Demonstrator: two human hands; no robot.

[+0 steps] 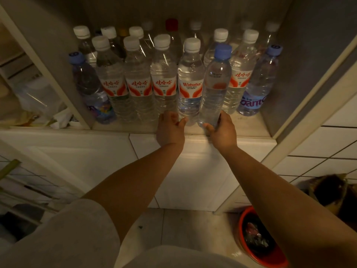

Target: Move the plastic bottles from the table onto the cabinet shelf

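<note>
Dim cabinet shelf (249, 125) is crowded with water bottles. At 12 o'clock, front row, the right hand (222, 130) grips the base of a blue-capped bottle (216, 88); the left hand (170, 128) curls its fingers round the foot of a Wahaha bottle (190, 82). Full, they look heavy, with slick, yielding walls, so low grips suit. Only the shelf lip and a strip at 1 o'clock look free.

Clear bottle (190, 82) in the frame's middle: white cap, white label with orange-red curves and red lettering. Beside it, a clear bottle (216, 88) with a blue cap. Far-right bottle (257, 86) wears a bluish label, white letters. Lower right, a red bowl (258, 240), perhaps orange-red in this dimness.
</note>
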